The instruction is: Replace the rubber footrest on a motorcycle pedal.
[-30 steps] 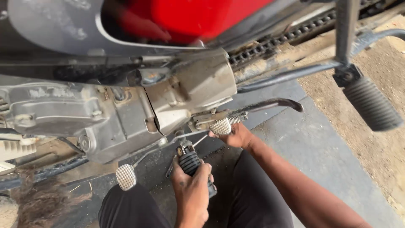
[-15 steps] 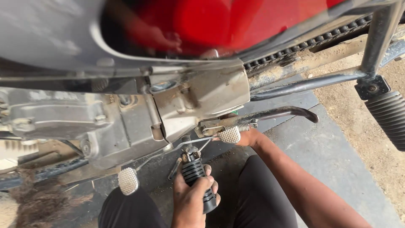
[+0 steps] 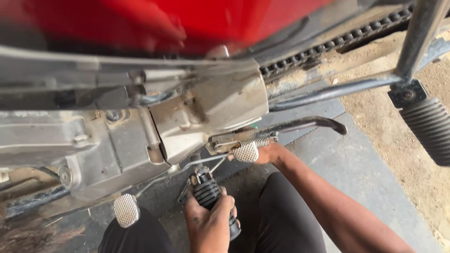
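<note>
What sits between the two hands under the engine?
In the head view, a knurled metal pedal pad and thin rod lie between left hand, gripping the ribbed footpeg, and right hand.

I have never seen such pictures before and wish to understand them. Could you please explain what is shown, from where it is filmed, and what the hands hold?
The camera sits on a person's head and looks down at their own hands. They crouch beside a motorcycle with a red tank; you see its grey engine case, the drive chain and a black ribbed passenger footrest. The left hand grips a black ribbed footpeg. The right hand reaches under the engine, beside a knurled metal pedal. Below lies grey concrete floor, with sandy ground beyond.
</note>
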